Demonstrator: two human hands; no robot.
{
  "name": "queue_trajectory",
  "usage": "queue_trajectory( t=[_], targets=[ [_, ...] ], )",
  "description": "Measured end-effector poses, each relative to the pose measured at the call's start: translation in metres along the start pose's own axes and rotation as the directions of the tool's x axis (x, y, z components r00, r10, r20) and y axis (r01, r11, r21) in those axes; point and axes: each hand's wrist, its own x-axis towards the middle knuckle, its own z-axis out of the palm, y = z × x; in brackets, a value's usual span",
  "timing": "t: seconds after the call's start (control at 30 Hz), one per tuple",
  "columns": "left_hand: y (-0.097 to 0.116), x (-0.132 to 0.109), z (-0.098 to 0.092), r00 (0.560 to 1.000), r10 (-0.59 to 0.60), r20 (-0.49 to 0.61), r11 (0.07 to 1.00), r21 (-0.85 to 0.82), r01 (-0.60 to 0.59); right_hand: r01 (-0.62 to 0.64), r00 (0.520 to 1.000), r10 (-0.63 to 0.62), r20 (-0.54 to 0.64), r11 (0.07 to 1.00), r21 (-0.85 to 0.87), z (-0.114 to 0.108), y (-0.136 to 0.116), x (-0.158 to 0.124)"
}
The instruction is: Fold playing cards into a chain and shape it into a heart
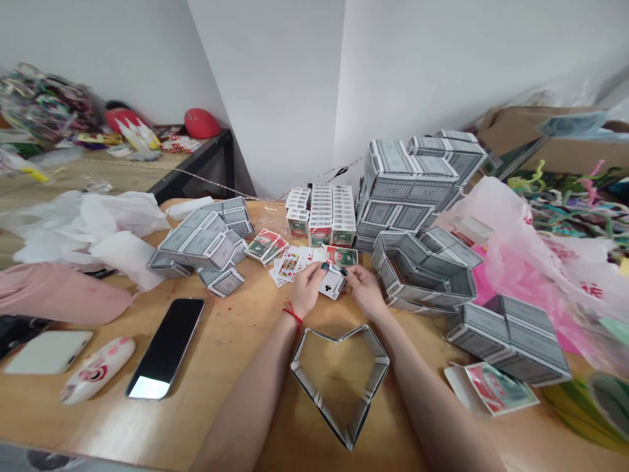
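Between my two hands is a playing card (331,283), face up with a black club on it. My left hand (309,288) pinches its left side, and my right hand (364,287) grips the upper right side. Whether it is one card or a few stacked together, I cannot tell. Loose face-up cards (289,264) lie just beyond my left hand, near a green and red card box (343,255). A heart-shaped frame of folded cards (319,401) stands on the table between my forearms.
Folded-card blocks (410,177) are stacked at the back right, with more card shapes (201,239) at the left. Card boxes (322,213) stand in rows at the back. A phone (167,347), a mouse (98,370) and green tape (590,406) lie on the wooden table (236,354).
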Motion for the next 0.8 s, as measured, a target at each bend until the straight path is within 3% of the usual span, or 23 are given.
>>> queue_trajectory(
  t=[0.37, 0.6, 0.8],
  targets=[
    [-0.0019, 0.0032, 0.0053, 0.999, 0.019, -0.045, 0.999, 0.029, -0.018, 0.255, 0.959, -0.284, -0.014, 0.879, -0.402, 0.0021, 0.0017, -0.0037],
    [-0.0006, 0.0037, 0.0065, 0.995, -0.092, -0.03, 0.995, -0.052, 0.09, 0.327, 0.925, -0.379, -0.004, 0.802, -0.5, 0.0006, -0.0001, -0.0066],
    [0.0008, 0.0069, 0.0045, 0.987, -0.16, -0.01, 0.978, -0.136, 0.158, 0.332, 0.931, -0.364, 0.032, 0.807, -0.488, -0.0009, 0.0016, -0.0052]
  ],
)
